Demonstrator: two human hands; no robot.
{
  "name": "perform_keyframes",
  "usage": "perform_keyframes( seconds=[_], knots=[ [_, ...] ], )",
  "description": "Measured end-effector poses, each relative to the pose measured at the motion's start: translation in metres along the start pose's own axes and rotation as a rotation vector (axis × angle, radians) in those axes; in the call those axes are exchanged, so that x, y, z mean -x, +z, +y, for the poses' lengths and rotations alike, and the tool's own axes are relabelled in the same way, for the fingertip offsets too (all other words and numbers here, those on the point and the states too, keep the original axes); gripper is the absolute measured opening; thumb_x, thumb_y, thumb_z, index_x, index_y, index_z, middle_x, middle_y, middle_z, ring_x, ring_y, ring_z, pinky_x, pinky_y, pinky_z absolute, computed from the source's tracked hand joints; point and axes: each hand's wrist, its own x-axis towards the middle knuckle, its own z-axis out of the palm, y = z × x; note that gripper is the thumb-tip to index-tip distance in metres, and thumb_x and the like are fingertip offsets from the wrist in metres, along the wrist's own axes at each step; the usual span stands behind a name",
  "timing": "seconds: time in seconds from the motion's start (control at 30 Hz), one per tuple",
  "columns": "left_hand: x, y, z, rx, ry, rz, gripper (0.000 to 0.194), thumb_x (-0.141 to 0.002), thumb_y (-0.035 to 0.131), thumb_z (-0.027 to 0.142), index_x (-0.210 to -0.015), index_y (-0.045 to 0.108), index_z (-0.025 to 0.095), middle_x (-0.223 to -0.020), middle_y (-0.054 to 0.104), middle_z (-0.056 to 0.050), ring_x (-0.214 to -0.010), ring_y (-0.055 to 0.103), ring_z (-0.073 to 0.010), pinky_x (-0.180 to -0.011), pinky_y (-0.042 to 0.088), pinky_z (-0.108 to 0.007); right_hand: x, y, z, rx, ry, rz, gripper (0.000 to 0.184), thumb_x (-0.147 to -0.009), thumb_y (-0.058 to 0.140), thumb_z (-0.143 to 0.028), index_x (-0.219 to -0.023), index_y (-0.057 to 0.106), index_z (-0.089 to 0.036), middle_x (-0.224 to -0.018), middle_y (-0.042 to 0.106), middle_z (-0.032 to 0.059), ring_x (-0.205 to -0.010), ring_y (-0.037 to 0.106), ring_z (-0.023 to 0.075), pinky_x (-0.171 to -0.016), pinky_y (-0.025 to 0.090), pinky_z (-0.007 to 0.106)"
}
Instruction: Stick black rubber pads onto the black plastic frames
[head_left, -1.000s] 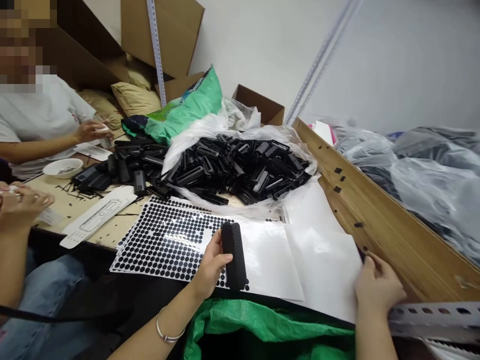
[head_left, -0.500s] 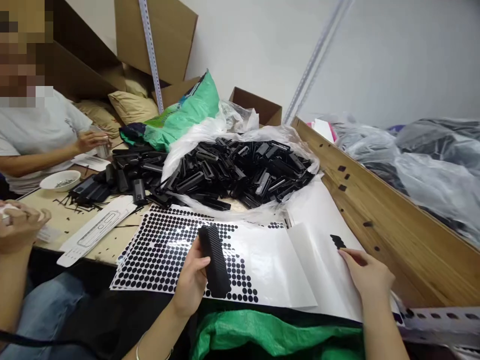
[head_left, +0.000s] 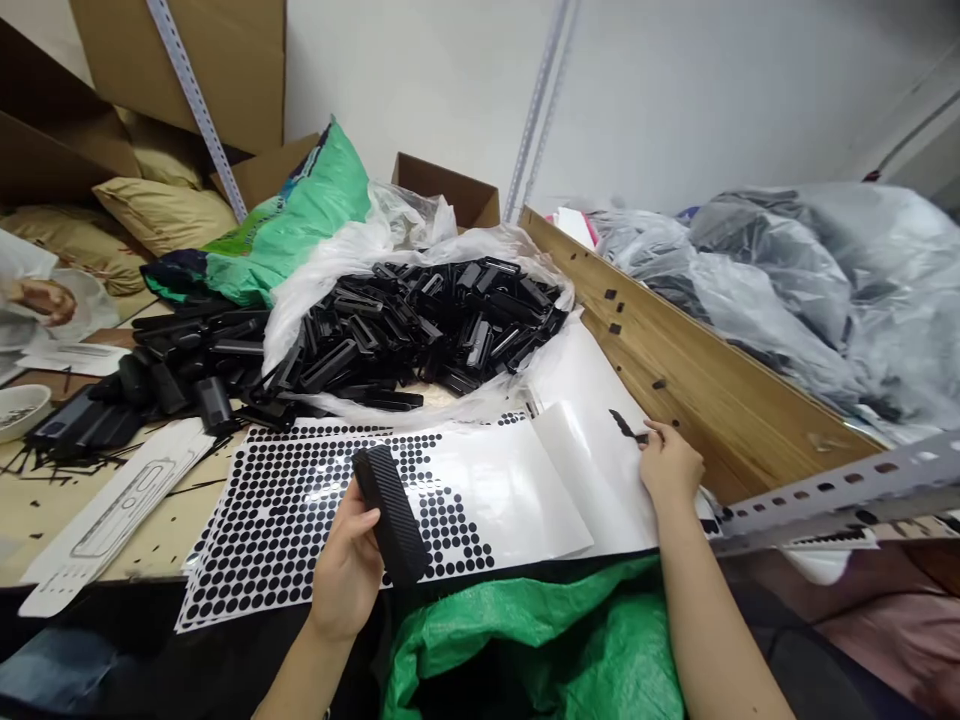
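**Strip just left of the right fingertips, case well to the left in the left hand**

The right hand (head_left: 671,465) has its thumb and forefinger drawn nearly together, apparently with the end of a black strip (head_left: 624,424) between them; the exact contact is too small to make out. The strip lies over the white sheet (head_left: 592,440), to the left and slightly far of those fingertips. Its long axis slants from far left to near right, its near-right end at the fingers. The right hand is much the nearer to it.

The left hand (head_left: 346,575) is closed around the left side of a ribbed black case (head_left: 394,515), thumb on the near left, the other fingers mostly hidden. From the right fingertips the case lies well to the left and somewhat nearer the person. Its long axis also runs far left to near right, more steeply than the strip's, ribbed face up and tilted to the right.

The case is above the dotted sheet (head_left: 259,530), which lies left of the white sheet. Farther out, a pile of cases (head_left: 420,325) is beyond both hands, and a wooden board (head_left: 675,385) slants past the right hand.
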Motion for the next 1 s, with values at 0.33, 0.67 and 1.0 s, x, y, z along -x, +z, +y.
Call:
perform_keyframes(
  seconds=[0.33,0.67,1.0],
  knots=[
    [-0.002,0.006,-0.007,-0.099,0.031,-0.014,0.046,-0.071,0.07,0.031,-0.117,0.063,0.027,-0.101,0.068,-0.002,-0.092,0.065,-0.0213,-0.075,0.054,-0.03,0.021,-0.018,-0.035,-0.583,0.049,0.335,0.036,-0.078,0.057,-0.049,-0.087,0.065,-0.015,-0.067,0.06,0.0044,-0.057,0.059,0.0194,-0.06,0.052,0.039],
    [-0.003,0.04,-0.034,-0.299,0.212,-0.101,0.045,-0.076,0.069,0.032,-0.119,0.056,0.023,-0.107,0.066,-0.007,-0.098,0.062,-0.0221,-0.084,0.049,-0.032,0.104,-0.03,-0.126,-1.176,-0.097,-0.306,0.027,-0.074,0.076,-0.03,-0.099,0.066,-0.024,-0.086,0.071,0.0019,-0.079,0.071,0.0192,-0.084,0.058,0.041],
    [-0.001,0.055,-0.046,-0.277,0.159,-0.113,0.04,-0.082,0.064,0.043,-0.115,0.059,0.021,-0.107,0.067,-0.009,-0.095,0.065,-0.0237,-0.074,0.054,-0.031,0.131,-0.047,-0.152,-1.211,0.033,-0.867,0.017,-0.077,0.074,-0.036,-0.073,0.068,-0.02,-0.088,0.074,0.0055,-0.081,0.069,0.0195,-0.082,0.057,0.036]
  ],
)
